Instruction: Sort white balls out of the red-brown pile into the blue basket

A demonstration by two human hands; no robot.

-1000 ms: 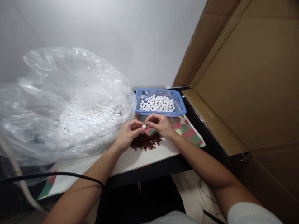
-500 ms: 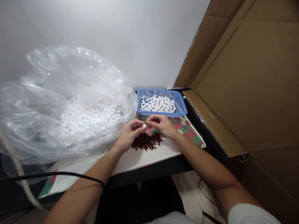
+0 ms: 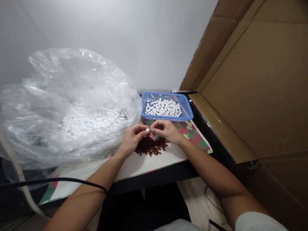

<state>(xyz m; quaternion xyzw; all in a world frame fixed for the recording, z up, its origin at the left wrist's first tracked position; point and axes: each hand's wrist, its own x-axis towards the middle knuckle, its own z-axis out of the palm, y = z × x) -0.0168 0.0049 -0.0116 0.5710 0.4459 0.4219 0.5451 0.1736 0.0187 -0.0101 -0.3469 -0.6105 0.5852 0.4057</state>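
Crowding in beside the left hand (image 3: 132,138) is a big clear plastic bag (image 3: 72,67) of white balls (image 3: 89,122), blurred by its folds; a black cable (image 3: 60,180) crosses that forearm, and a pale tube (image 3: 19,173) runs out of frame farther left. Just beyond both hands sits a blue basket (image 3: 168,118) holding more balls, and to their right rises cardboard (image 3: 260,80), cut off by the picture's edge. The left thumb and fingers pinch one white ball (image 3: 147,130) between the hands; the right hand (image 3: 167,131) has thumb and forefinger drawn together against or just beside it, gripping something too small to tell, if anything. Below them, a reddish-brown pile (image 3: 150,147), partly hidden by the hands, lies on a sheet (image 3: 144,166).
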